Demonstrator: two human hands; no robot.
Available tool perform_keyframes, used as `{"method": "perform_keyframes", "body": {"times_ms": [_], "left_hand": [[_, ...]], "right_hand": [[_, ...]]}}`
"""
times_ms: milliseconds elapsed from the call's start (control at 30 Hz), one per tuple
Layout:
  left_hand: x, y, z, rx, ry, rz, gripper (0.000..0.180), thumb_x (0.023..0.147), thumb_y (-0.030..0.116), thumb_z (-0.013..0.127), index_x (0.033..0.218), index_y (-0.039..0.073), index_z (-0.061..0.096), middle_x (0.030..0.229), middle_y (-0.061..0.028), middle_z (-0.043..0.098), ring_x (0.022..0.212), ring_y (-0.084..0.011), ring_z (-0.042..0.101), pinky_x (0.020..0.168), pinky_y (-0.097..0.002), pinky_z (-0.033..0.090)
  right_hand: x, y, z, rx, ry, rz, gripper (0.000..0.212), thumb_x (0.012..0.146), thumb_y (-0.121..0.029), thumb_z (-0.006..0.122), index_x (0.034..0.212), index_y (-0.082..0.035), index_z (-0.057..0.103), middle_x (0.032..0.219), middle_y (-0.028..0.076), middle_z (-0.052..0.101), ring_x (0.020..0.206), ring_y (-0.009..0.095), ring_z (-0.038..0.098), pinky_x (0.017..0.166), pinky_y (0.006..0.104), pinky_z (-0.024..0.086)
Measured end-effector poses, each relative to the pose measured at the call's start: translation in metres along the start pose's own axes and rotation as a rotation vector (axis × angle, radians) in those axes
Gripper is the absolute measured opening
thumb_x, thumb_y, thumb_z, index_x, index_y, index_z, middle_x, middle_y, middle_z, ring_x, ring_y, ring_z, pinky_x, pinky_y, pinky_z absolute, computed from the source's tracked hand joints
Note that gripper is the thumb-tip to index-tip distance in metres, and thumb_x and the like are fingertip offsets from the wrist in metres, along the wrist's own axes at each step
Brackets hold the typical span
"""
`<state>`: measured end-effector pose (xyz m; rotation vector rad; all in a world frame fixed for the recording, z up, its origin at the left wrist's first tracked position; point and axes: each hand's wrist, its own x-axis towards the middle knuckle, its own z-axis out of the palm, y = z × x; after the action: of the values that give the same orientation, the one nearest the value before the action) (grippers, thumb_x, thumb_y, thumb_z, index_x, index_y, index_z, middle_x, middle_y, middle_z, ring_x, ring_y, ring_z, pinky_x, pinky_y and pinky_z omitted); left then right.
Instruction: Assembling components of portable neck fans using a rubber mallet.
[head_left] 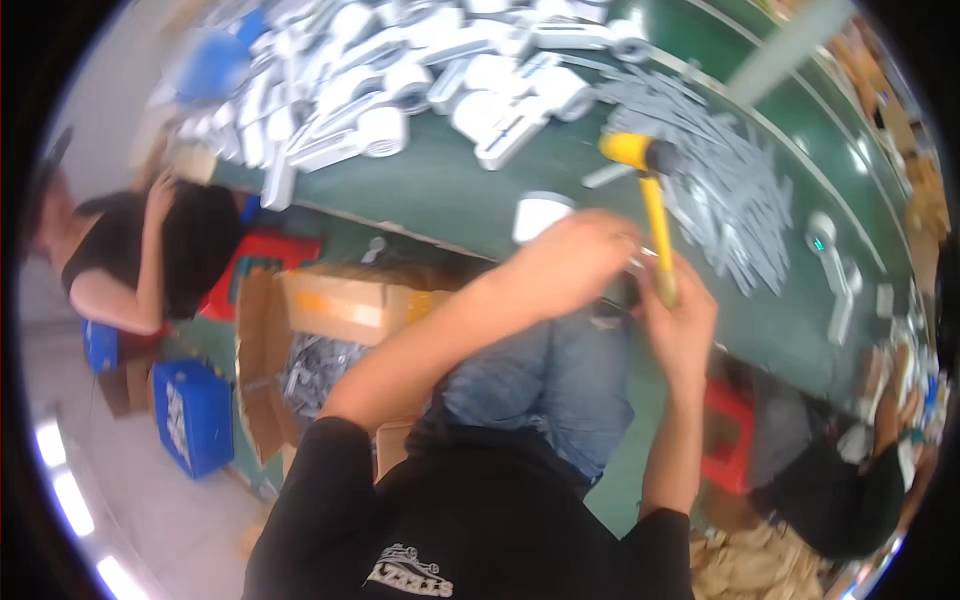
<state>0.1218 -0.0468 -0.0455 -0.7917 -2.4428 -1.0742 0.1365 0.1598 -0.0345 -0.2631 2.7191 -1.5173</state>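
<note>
My right hand is closed round the handle of a mallet with a yellow stick and a yellow-and-black head, which points away from me. Close beside it, my left hand has its fingers pinched together, near a small shiny bit between both hands. What those fingers hold is hidden and blurred. A white round-headed part shows just beyond the left hand, partly covered by it; whether the hand touches it I cannot tell. Both hands are over the near edge of the green table, above my lap.
Many white round-headed parts with handles are heaped at the back left. Grey flat strips lie piled at the right. Two white devices rest farther right. Below is a carton of small grey pieces. People sit on both sides.
</note>
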Motion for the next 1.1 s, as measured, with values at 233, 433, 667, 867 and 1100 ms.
{"method": "perform_keyframes", "body": {"times_ms": [233,433,667,867,1100], "left_hand": [[0.013,0.026,-0.02,0.207,-0.066,0.006,0.023,0.09,0.017,0.076,0.112,0.009,0.075,0.106,-0.0058,0.075,0.11,-0.0257,0.07,0.115,-0.0486,0.044],[0.021,0.019,-0.04,0.165,0.073,-0.124,0.026,0.089,0.021,0.081,0.111,0.007,0.078,0.105,-0.0103,0.078,0.101,-0.0306,0.073,0.099,-0.0478,0.053],[0.077,-0.034,-0.042,0.38,-0.348,-0.402,0.027,0.093,0.028,0.074,0.105,0.003,0.075,0.108,-0.0195,0.073,0.104,-0.0402,0.071,0.091,-0.0493,0.056],[0.092,-0.054,0.006,0.388,-0.297,-0.459,0.021,0.078,0.007,0.075,0.097,0.003,0.081,0.102,-0.0198,0.079,0.1,-0.0362,0.078,0.081,-0.0468,0.064],[0.072,-0.021,-0.035,0.333,0.061,-0.3,0.012,0.082,0.011,0.072,0.09,0.001,0.073,0.088,-0.0193,0.072,0.092,-0.0402,0.074,0.076,-0.0484,0.06]], "right_hand": [[-0.004,-0.01,-0.008,0.236,0.014,0.04,0.017,0.097,-0.001,0.072,0.113,0.004,0.075,0.132,0.008,0.073,0.064,0.01,0.068,0.053,0.0241,0.051],[-0.012,-0.019,-0.037,0.46,0.055,0.166,0.033,0.097,-0.003,0.075,0.13,-0.002,0.073,0.141,0.009,0.07,0.063,0.008,0.068,0.052,0.0231,0.051],[0.005,0.029,-0.038,0.619,0.238,0.319,0.023,0.104,-0.017,0.071,0.123,-0.002,0.071,0.086,0.008,0.075,0.047,0.006,0.049,0.042,0.023,0.036],[-0.005,0.035,-0.044,0.547,0.347,0.279,0.026,0.106,-0.017,0.068,0.126,-0.001,0.068,0.076,0.005,0.068,0.045,0.005,0.045,0.039,0.0217,0.03],[-0.008,0.067,-0.043,0.689,0.361,0.098,0.028,0.107,-0.014,0.064,0.129,0.003,0.063,0.098,0.01,0.067,0.043,0.004,0.041,0.039,0.0214,0.026]]}}
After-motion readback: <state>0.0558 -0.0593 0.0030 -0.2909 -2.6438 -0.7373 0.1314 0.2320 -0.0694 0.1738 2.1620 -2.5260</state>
